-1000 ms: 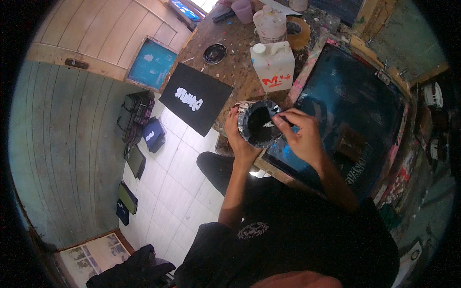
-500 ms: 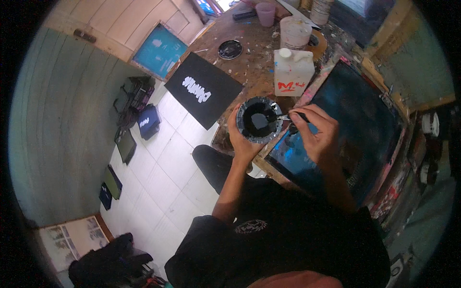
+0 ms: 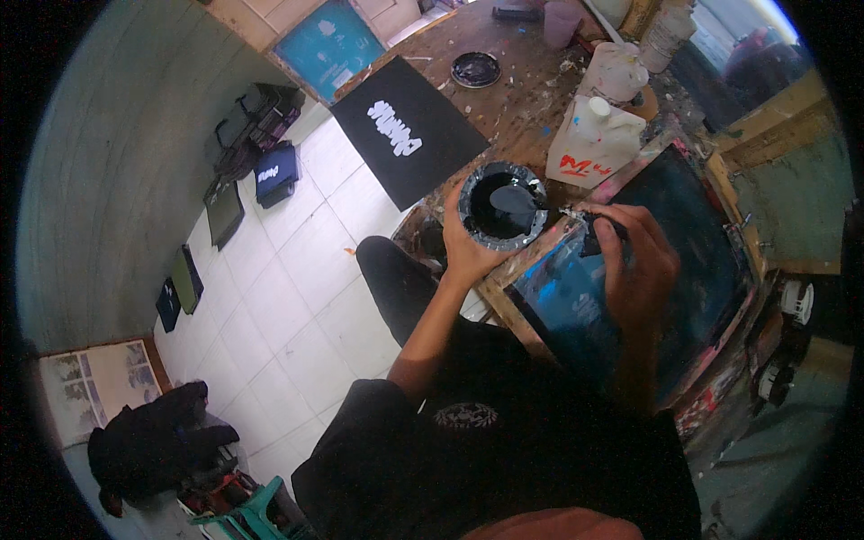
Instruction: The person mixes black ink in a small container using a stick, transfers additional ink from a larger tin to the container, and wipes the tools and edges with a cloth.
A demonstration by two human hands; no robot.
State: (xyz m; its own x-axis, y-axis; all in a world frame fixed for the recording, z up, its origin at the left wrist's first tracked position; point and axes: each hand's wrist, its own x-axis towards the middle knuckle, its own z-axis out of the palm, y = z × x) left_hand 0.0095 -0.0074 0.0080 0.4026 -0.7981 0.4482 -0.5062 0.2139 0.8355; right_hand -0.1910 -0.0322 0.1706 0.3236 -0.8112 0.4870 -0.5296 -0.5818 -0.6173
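My left hand is wrapped round a round tub of black paint or ink, with a ragged, smeared rim. Between the fingers of my right hand is the handle of a paint-coated spoon, whose rounded dark end lies over the tub's mouth. Whether that end touches the ink, I cannot tell. Below my right hand lies a wood-framed printing screen with dark blue mesh and lighter blue smears. Just beyond the tub stands a white jug with red marks.
A black sheet with a white print overhangs the stained table. A black-smeared lid lies farther back, near a pink cup. Folded dark pieces line the white tiled floor along the wall.
The spoon's rounded end now shows higher over the tub's mouth. My right hand has shifted slightly away from the tub. The whole view has turned and shifted a little.
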